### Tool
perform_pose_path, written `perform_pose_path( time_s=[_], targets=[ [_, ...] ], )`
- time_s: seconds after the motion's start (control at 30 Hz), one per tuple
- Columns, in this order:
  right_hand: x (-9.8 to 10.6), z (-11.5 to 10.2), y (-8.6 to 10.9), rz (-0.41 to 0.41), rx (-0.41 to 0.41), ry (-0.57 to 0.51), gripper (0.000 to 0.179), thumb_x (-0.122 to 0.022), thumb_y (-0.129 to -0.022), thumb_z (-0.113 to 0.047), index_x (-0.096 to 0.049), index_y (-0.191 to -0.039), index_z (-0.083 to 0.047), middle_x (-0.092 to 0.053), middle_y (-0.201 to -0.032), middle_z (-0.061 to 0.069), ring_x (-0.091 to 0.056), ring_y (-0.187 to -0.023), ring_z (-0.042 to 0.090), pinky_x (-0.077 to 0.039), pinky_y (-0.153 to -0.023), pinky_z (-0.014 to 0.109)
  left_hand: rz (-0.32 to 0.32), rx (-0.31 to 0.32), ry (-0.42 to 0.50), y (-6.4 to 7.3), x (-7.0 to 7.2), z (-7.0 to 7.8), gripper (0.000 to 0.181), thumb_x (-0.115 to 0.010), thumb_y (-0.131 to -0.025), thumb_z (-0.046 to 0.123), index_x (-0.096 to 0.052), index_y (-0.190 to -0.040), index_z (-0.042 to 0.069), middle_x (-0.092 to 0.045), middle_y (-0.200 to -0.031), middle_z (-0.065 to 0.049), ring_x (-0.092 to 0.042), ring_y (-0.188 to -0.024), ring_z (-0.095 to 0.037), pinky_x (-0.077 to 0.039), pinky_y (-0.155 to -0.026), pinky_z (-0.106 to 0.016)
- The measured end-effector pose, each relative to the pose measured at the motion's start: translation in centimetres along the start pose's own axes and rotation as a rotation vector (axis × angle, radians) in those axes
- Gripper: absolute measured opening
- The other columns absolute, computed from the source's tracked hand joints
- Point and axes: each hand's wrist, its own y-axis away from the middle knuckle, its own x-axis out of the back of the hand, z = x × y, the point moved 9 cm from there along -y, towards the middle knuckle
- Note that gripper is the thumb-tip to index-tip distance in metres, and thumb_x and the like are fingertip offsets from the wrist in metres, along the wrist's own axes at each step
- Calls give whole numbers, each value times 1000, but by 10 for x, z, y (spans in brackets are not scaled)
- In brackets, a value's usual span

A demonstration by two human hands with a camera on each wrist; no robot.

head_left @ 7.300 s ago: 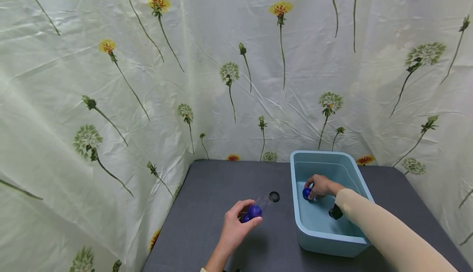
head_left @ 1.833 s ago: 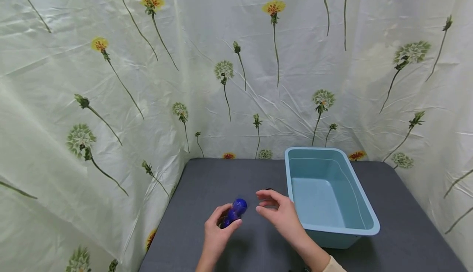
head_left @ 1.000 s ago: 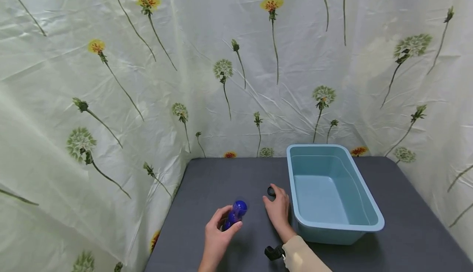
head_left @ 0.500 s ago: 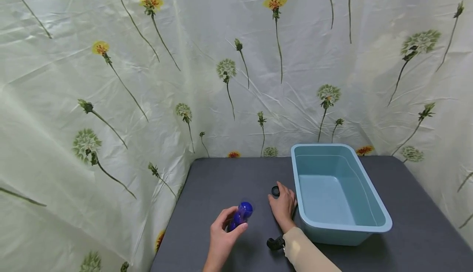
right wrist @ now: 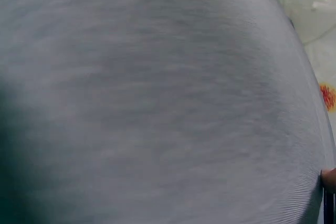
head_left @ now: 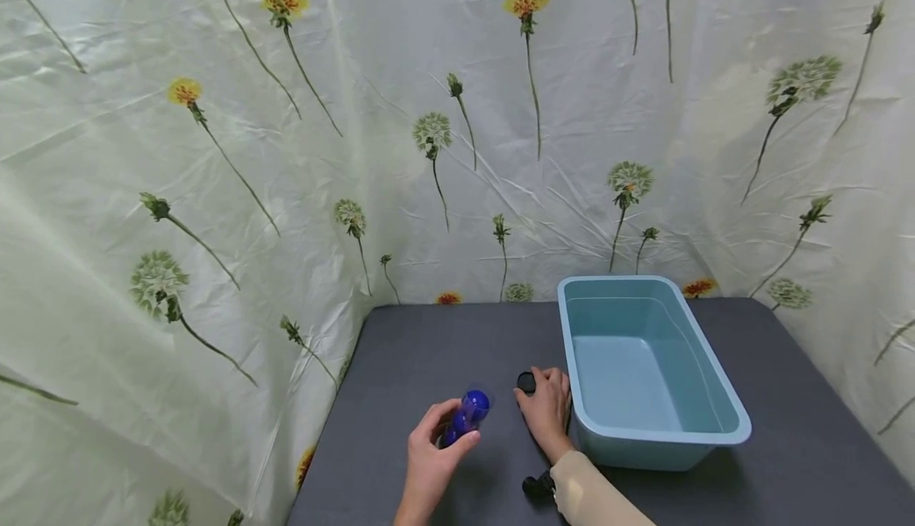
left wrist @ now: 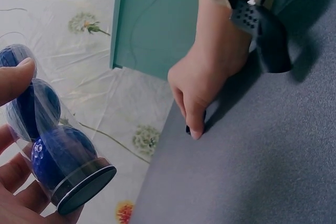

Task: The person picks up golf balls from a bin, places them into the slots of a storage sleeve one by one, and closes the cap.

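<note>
My left hand [head_left: 432, 454] grips a clear plastic tube [left wrist: 68, 153] holding three dark blue dimpled golf balls [left wrist: 63, 153] in a row. A black cap [left wrist: 86, 187] closes the tube's lower end, and the upper end [head_left: 479, 395] is uncapped and tilts toward the right. Beside the bin's left wall, my right hand [head_left: 546, 411] pinches a loose round black cap [head_left: 526, 383] close over the table. In the left wrist view, that cap is mostly hidden behind the right hand's fingers [left wrist: 195, 124]. Only a fingertip [right wrist: 329, 179] shows in the right wrist view.
A light blue plastic bin [head_left: 661, 437] stands to the right of my right hand on the dark grey table [head_left: 443, 343]. A black wrist camera [head_left: 538, 486] sits at the right sleeve. The flower-printed curtain [head_left: 357, 113] hangs behind and left of the table.
Earlier the right hand held a blue golf ball in the bin; that ball is now in the tube. The right hand has moved to the loose cap, gripped it and shifted it slightly nearer.
</note>
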Motion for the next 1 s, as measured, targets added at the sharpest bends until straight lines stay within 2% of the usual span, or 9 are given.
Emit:
perform_pose_path(
  time_s=[0.3, 0.53, 0.7, 0.87, 1.0],
  targets=[
    [2, -8, 11, -32, 62, 78, 46, -93, -71, -27, -75, -106, -5, -54, -98, 10, -48, -100, 33, -38, -87, 51, -1, 21, 4, -1, -2, -5, 45, -89, -77, 31, -69, -118, 26, -68, -113, 6, -62, -107, -15, -48, -96, -41],
    [9, -9, 8, -106, 49, 65, 43, -93, -69, -29, -74, -102, -9, -61, -95, 9, -56, -92, 31, -44, -80, 49, 10, 20, 5, -2, -3, -6, 44, -89, -78, 26, -70, -117, 25, -68, -111, 5, -62, -105, -17, -49, -93, -39],
    [18, -15, 8, -146, 13, -32, 42, -92, -71, -23, -73, -106, -12, -67, -93, 7, -64, -80, 25, -51, -73, 45, 19, 19, -3, -3, -3, -6, 43, -89, -77, 27, -70, -116, 26, -68, -110, 5, -62, -104, -17, -49, -92, -38],
    [33, -36, 7, -180, 12, -195, 42, -91, -71, -15, -72, -108, -14, -65, -87, 1, -55, -69, 12, -46, -63, 32, 32, 12, -12, -5, -2, -7, 44, -89, -78, 25, -70, -117, 26, -67, -110, 5, -62, -105, -16, -49, -92, -40],
    [44, -55, 9, -233, 15, -315, 44, -89, -73, -9, -71, -112, -15, -61, -80, -2, -52, -65, 10, -44, -59, 27, 46, 5, -6, -6, 0, -6, 44, -89, -78, 22, -70, -117, 26, -68, -110, 5, -62, -104, -15, -49, -92, -40]
  ],
)
